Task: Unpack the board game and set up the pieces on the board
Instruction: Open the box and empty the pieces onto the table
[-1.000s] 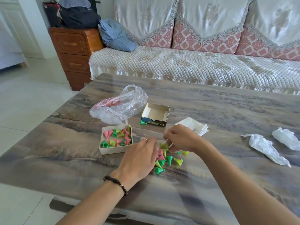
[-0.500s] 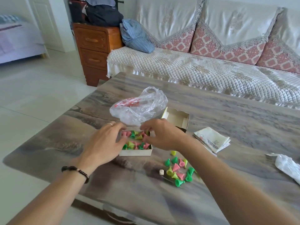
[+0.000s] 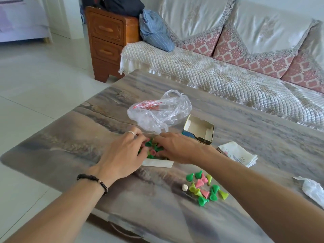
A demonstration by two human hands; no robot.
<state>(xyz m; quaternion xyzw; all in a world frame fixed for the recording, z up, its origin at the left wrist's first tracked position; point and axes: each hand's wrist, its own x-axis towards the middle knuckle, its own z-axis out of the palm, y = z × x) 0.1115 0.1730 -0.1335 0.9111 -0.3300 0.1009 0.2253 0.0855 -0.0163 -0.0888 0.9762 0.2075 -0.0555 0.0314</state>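
A shallow white box (image 3: 157,163) of pink, green and yellow cone game pieces (image 3: 152,152) sits mid-table. My left hand (image 3: 122,153) and my right hand (image 3: 173,148) both reach into it from either side, fingers curled down among the pieces, and cover most of the box. A loose heap of cone pieces (image 3: 205,188) lies on the table nearer me on the right, with a small white die (image 3: 184,187) beside it. The folded paper board (image 3: 237,153) lies to the right, still folded.
The empty box lid (image 3: 199,132) stands just behind my right hand. A crumpled clear plastic bag (image 3: 157,111) lies behind the box. More crumpled plastic (image 3: 313,190) is at the right edge. A sofa (image 3: 228,76) and a wooden cabinet (image 3: 107,41) stand beyond the table.
Both hands left the loose heap and moved left to the box of pieces, then sank deeper among them. The view swung left.
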